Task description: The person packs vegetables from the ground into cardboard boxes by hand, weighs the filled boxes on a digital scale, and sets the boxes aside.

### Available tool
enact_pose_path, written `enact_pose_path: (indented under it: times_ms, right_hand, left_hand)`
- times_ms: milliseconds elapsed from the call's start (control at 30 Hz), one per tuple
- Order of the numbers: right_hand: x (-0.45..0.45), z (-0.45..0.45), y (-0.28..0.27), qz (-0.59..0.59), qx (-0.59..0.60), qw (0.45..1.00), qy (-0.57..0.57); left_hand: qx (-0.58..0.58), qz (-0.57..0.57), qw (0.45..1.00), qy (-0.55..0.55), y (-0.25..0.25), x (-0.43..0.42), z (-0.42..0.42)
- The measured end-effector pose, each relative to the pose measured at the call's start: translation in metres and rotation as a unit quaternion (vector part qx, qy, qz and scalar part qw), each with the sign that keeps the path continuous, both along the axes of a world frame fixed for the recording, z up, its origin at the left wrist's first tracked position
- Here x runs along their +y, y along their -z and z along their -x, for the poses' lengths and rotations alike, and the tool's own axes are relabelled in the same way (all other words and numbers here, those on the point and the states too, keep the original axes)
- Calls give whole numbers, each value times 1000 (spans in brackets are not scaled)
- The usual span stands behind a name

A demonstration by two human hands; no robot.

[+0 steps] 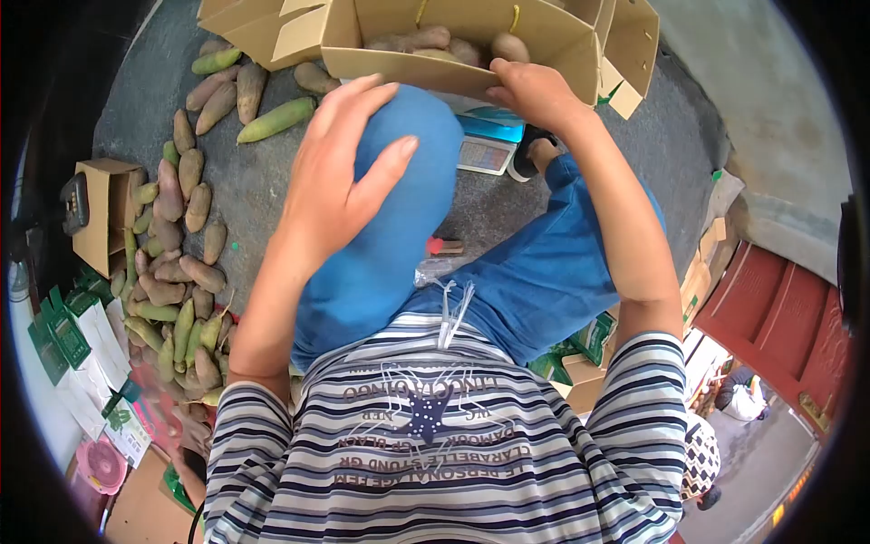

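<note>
My left hand (340, 163) is open, fingers spread, at my raised knee in blue trousers (412, 163), with nothing in it. My right hand (536, 95) grips the front wall of an open cardboard box (435, 72), thumb outside and fingers at the rim. Inside the box lie several brownish, soil-coated root vegetables (421, 39), partly hidden by the wall; one of them (510, 47) is beside my right fingertips. Yellow cords show at the box's far wall. Beneath it, a digital scale (489, 150) with a turquoise edge is partly covered.
Many long green and reddish-brown root vegetables (168, 204) lie on the dark floor (245, 181) to the left. A small cardboard box (95, 213) stands beside them. Green-and-white packaging (77, 340) and a pink basket (101, 464) are lower left. A red door (770, 317) is at right.
</note>
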State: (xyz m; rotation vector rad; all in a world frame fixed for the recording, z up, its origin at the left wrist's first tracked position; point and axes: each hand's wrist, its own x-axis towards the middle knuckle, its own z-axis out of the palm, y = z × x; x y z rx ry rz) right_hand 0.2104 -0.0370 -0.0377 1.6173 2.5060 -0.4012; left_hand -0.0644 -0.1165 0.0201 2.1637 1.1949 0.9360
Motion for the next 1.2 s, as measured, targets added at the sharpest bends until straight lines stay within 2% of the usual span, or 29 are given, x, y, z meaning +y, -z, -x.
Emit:
enact_pose_path:
  times_ms: [67,167,200,300,333,433,533,633,767,867,967,1067,1200]
  right_hand:
    - [1,1,1,9,-16,1000,-1]
    - [-3,2,-13,-41,-26,999,2]
    - [-4,0,-17,-102,47,994,2]
    - [-8,-8,-42,-176,109,977,47]
    - [-12,-11,-52,-184,93,976,69]
    - [-25,-21,-67,-164,73,980,87]
    - [-34,-28,-70,-138,52,985,94]
    - [-34,-31,-66,-118,37,989,80]
    - [-35,-32,-60,-110,49,991,50]
    - [-39,-27,-66,-105,66,990,69]
    - [-36,-25,-83,-42,-8,996,79]
    - [-38,-27,-76,-76,10,995,58]
    - [-36,-21,-73,-65,49,996,34]
  left_hand:
    - [25,-15,999,-25,-8,-6,1]
    - [76,-58,993,-65,-17,-7,2]
    - [76,-71,992,-76,-23,-9,0]
    - [43,-130,989,-56,-34,-9,-3]
    - [23,-149,988,-43,-36,-8,-5]
    - [5,-143,989,-40,-31,1,-14]
    - [131,-175,973,-75,-18,8,-15]
    - [200,-189,958,-76,-16,9,-11]
    - [219,-207,949,-90,-12,10,-10]
    - [228,-203,948,-90,-12,10,-11]
    - [226,-205,948,-90,-13,11,-12]
    - [222,-205,949,-85,-12,11,-13]
    - [231,-204,948,-85,-11,13,-13]
